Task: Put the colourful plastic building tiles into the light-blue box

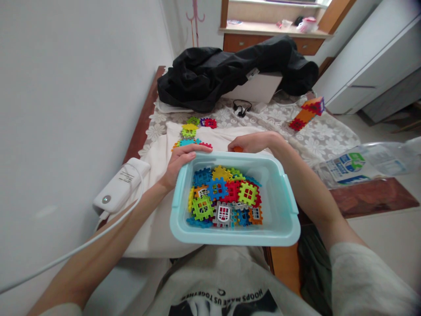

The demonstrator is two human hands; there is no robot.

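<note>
A light blue plastic basin [279, 197] stands in front of my body, partly filled with square interlocking building blocks [219, 191] in several colours. My left hand [184, 160] grips its far left corner, fingers stretched along the rim. Behind the far rim, my right hand [251, 142] is closed, with an orange block [237, 149] showing under its fingers; the rim hides part of both. Left of that hand, joined blocks [189, 131] in yellow, green and turquoise lie on the white cloth, and red and purple blocks [208, 123] lie farther back.
A white power strip [121, 182] with a cable lies at the left by the wall. An orange and red block structure [305, 115] stands back right, near a plastic bottle [358, 164]. Black earphones [242, 108] and a black garment [204, 74] lie at the back.
</note>
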